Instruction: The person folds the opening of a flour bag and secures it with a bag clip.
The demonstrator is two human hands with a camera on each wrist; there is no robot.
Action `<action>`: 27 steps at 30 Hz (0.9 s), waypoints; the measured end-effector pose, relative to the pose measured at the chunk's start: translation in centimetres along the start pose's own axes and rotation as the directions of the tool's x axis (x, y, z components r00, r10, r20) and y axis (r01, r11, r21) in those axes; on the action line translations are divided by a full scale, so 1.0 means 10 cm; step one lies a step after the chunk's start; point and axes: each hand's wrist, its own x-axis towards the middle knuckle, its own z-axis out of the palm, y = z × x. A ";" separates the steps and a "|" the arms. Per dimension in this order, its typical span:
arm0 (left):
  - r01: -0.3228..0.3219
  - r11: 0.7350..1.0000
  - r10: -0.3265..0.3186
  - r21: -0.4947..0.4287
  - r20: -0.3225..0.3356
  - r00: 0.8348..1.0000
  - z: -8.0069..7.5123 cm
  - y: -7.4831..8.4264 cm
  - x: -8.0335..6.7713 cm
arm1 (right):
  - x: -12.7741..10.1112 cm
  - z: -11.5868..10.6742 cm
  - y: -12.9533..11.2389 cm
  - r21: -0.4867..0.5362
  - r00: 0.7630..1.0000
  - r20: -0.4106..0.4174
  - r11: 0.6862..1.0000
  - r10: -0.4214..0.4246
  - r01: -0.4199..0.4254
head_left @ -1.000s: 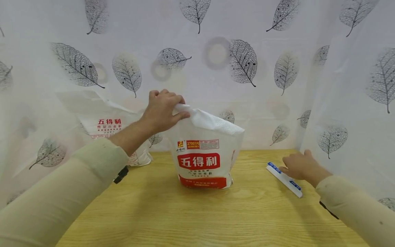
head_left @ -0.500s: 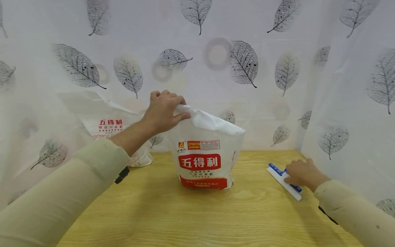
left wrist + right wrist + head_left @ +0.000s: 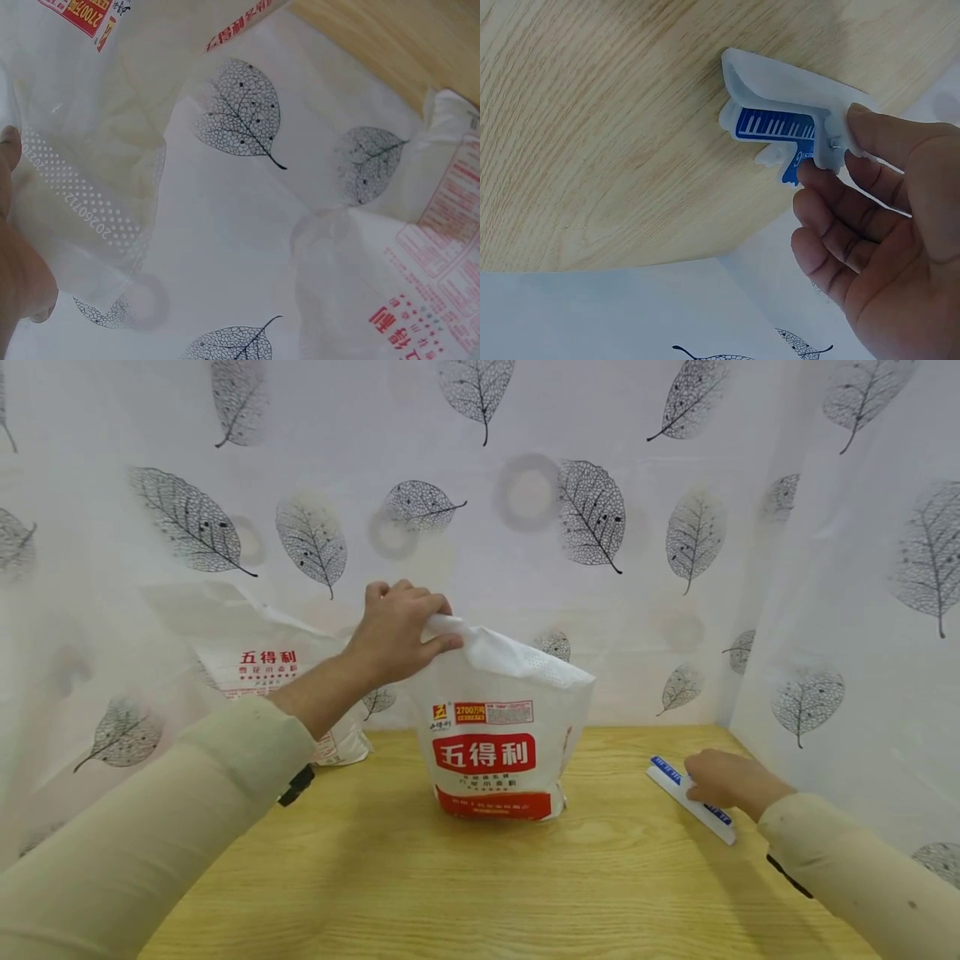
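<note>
A white flour bag (image 3: 495, 752) with a red label stands upright in the middle of the wooden table (image 3: 450, 893). My left hand (image 3: 431, 627) grips the bag's gathered top at its left corner; the left wrist view shows the thumb (image 3: 9, 146) on the perforated top strip of the bag (image 3: 82, 187). A white and blue sealing clip (image 3: 671, 777) lies on the table at the right. My right hand (image 3: 693, 785) pinches the clip's near end between thumb and fingers. In the right wrist view the clip (image 3: 776, 112) still touches the wood under that hand (image 3: 832, 154).
A second flour bag (image 3: 262, 672) leans at the back left against the leaf-printed curtain (image 3: 592, 510), and also shows in the left wrist view (image 3: 420, 285). The curtain closes in the table at the back and on the right (image 3: 862, 610).
My right hand has slid onto the clip and closed its thumb and fingers on it. The left hand and the bag have stayed put.
</note>
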 end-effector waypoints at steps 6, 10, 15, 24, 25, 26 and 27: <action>-0.001 1.000 0.001 0.004 0.001 1.000 0.00 0.00 -0.01 | 0.03 -0.03 -0.01 0.078 0.999 0.005 0.996 -0.033 0.032; -0.005 1.000 0.005 0.009 0.000 1.000 0.01 -0.01 -0.01 | 0.06 -0.07 -0.01 0.089 0.999 -0.019 0.996 -0.030 0.032; -0.009 1.000 0.009 0.011 0.001 1.000 0.00 -0.01 0.00 | 0.09 -0.16 0.01 0.039 0.986 -0.129 0.993 -0.105 0.111; -0.013 1.000 0.013 0.003 -0.002 1.000 0.00 0.00 0.00 | 0.10 -0.47 0.02 0.120 0.973 -0.195 0.981 -0.127 0.152; -0.013 1.000 0.013 0.004 -0.002 1.000 0.00 0.00 0.00 | 0.09 -0.51 0.02 0.119 0.971 -0.206 0.981 -0.124 0.151; -0.013 1.000 0.013 0.006 -0.003 1.000 0.00 0.00 0.01 | 0.09 -0.55 0.01 0.117 0.967 -0.221 0.981 -0.124 0.152; -0.012 1.000 0.012 0.005 -0.003 1.000 0.00 0.00 0.01 | 0.08 -0.59 0.00 0.115 0.964 -0.236 0.981 -0.124 0.155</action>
